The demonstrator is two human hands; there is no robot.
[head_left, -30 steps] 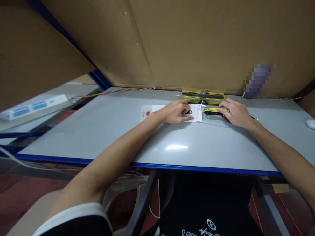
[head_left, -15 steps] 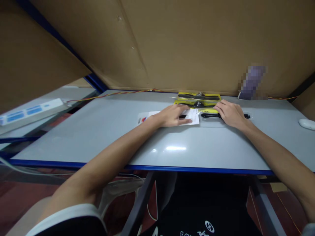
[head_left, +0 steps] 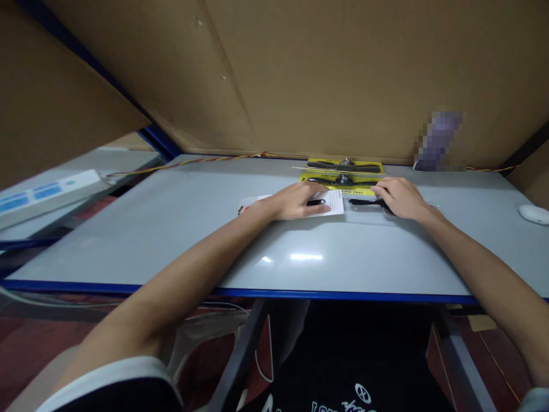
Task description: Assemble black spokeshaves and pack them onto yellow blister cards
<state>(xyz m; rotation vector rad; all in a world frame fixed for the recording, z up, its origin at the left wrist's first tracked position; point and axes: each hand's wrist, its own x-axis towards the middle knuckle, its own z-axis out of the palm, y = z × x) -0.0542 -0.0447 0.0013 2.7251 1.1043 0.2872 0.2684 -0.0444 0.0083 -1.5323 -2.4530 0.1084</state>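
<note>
My left hand (head_left: 295,200) lies with thumb and fingers apart over a white printed card (head_left: 336,201) on the table. Between thumb and forefinger shows a black handle end with a small hole (head_left: 318,202); the rest is under the hand. To the right, my right hand (head_left: 400,197) is closed over the middle of a black spokeshave (head_left: 362,201), hiding its other end. Clear plastic packaging (head_left: 364,218) lies under the spokeshave. Just behind are two more black spokeshaves, the nearer (head_left: 343,179) and the farther (head_left: 345,166), each on a yellow card.
The grey table (head_left: 171,240) has a blue front edge and meets a brown board wall behind. A pixelated purple upright object (head_left: 440,140) stands at the back right, with a white mouse-like object (head_left: 534,214) at the far right. A long white box (head_left: 51,194) lies left.
My right hand has shifted slightly on the spokeshave, whose right end is now hidden. More of the black handle end shows under my left hand. The view has moved a little.
</note>
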